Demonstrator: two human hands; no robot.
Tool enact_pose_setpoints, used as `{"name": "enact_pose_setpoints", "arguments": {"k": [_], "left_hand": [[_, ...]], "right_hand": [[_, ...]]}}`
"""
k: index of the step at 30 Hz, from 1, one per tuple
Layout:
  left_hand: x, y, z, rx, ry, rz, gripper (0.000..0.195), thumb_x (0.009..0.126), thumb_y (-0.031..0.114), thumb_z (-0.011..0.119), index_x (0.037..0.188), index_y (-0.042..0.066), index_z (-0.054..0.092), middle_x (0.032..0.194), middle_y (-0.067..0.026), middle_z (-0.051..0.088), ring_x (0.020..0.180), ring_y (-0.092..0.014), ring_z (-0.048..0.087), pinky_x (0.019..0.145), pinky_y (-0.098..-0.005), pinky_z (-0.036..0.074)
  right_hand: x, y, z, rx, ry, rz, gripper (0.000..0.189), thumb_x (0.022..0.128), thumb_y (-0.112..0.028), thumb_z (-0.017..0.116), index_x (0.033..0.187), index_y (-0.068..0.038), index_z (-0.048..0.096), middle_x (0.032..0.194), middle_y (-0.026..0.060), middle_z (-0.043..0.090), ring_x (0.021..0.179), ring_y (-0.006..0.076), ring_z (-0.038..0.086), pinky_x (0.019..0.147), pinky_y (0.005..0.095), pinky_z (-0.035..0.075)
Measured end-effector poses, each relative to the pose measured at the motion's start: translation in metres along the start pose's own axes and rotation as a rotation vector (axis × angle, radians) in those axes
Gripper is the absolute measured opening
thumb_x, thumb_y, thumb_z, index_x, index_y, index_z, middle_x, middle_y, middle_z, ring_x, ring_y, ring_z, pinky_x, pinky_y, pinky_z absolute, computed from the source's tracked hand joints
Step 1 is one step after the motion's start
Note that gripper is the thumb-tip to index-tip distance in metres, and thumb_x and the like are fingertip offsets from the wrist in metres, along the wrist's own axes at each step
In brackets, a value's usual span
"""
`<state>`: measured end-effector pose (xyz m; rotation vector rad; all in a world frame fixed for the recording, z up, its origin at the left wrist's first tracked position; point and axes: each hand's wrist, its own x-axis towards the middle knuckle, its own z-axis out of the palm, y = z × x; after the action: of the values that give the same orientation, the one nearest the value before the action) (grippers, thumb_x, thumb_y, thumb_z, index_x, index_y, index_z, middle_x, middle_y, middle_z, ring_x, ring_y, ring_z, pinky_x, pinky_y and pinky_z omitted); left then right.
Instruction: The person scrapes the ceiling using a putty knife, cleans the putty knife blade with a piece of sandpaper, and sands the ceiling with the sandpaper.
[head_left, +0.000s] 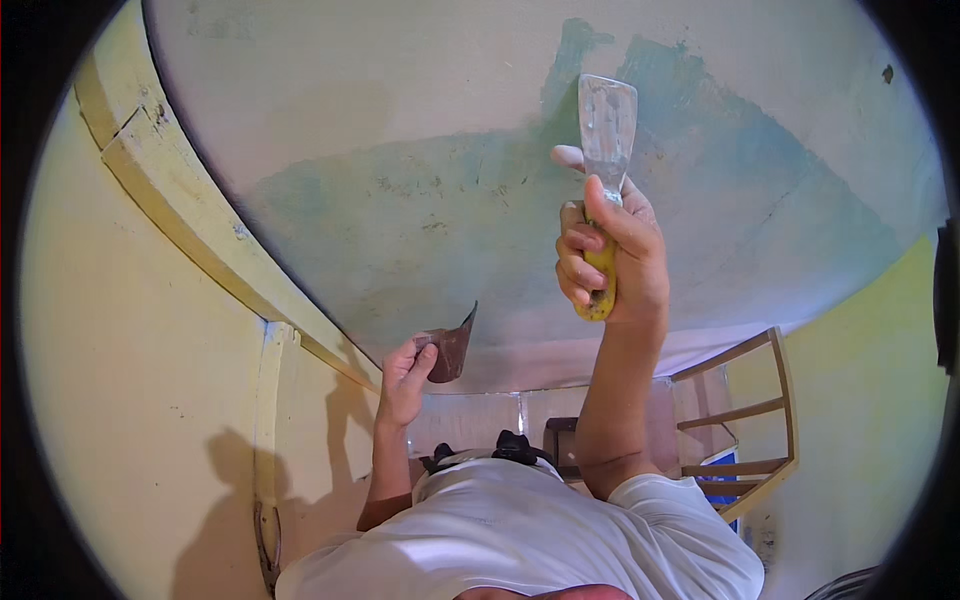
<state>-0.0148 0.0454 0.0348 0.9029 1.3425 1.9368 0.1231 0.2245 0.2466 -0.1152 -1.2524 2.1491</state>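
Note:
My right hand (622, 240) grips a putty knife by its worn yellow handle (598, 281). Its broad metal blade (607, 112) points up in front of the wall (420, 202), and whether it touches the surface cannot be told. Pale residue coats the tip of my extended index finger. Lower and to the left, my left hand (405, 379) pinches a brown cup-like holder (450, 354) between thumb and fingers. One dark edge of this holder rises to a point; its inside is hidden. Blue-green patches with rough edges and dark scuffs spread over the pale wall.
A raised yellow wooden trim (202, 232) borders the wall on the left, beside a yellow panel (142, 300). At lower right stands a wooden rack-like frame (784, 397) with crossbars. Behind my forearm is a dark stool-like piece (562, 425) on the tiled floor (480, 424).

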Motion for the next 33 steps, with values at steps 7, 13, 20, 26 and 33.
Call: {"name": "enact_pose_setpoints", "arguments": {"k": [7,13,20,26,33], "left_hand": [[-0.004,-0.005,-0.003,-0.041,-0.025,0.010,0.027,0.099,0.019,0.054,0.113,-0.003,0.063,0.100,-0.0013,0.065,0.091,-0.008,0.056,0.085,-0.0241,0.043],[-0.012,-0.006,-0.012,-0.114,0.035,-0.053,0.027,0.098,0.020,0.055,0.112,-0.002,0.064,0.100,-0.0012,0.065,0.090,-0.008,0.056,0.084,-0.0243,0.044],[-0.001,-0.004,-0.018,-0.057,-0.018,-0.059,0.028,0.098,0.021,0.055,0.110,-0.002,0.064,0.100,-0.0017,0.065,0.090,-0.008,0.056,0.083,-0.0247,0.044],[0.000,-0.008,-0.015,-0.070,-0.021,-0.018,0.027,0.098,0.021,0.056,0.109,-0.002,0.065,0.097,-0.0007,0.064,0.089,-0.007,0.054,0.082,-0.0238,0.043],[-0.001,-0.011,-0.012,-0.065,-0.025,-0.056,0.025,0.099,0.018,0.054,0.109,-0.002,0.065,0.097,0.0000,0.065,0.090,-0.007,0.054,0.083,-0.0238,0.043]], "right_hand": [[0.003,0.003,-0.005,-0.104,0.039,-0.042,0.039,0.095,-0.023,0.059,0.128,-0.002,0.052,0.058,-0.0008,0.037,0.037,0.0081,0.035,0.032,0.0256,0.031],[-0.002,0.006,-0.017,-0.108,0.004,-0.066,0.045,0.098,-0.025,0.053,0.135,-0.002,0.043,0.058,-0.0007,0.036,0.035,0.0076,0.034,0.029,0.0245,0.031],[-0.001,0.006,-0.014,-0.069,0.029,-0.068,0.041,0.096,-0.026,0.057,0.130,-0.003,0.051,0.058,-0.0007,0.037,0.036,0.0083,0.034,0.031,0.0247,0.031],[-0.003,0.004,-0.011,-0.076,0.069,-0.025,0.041,0.097,-0.028,0.057,0.129,-0.004,0.051,0.059,-0.0005,0.036,0.036,0.0088,0.034,0.031,0.0248,0.031],[-0.001,0.008,-0.010,-0.039,0.061,0.017,0.040,0.096,-0.028,0.057,0.129,-0.006,0.051,0.059,-0.0002,0.036,0.037,0.0087,0.033,0.032,0.0254,0.032]]}}
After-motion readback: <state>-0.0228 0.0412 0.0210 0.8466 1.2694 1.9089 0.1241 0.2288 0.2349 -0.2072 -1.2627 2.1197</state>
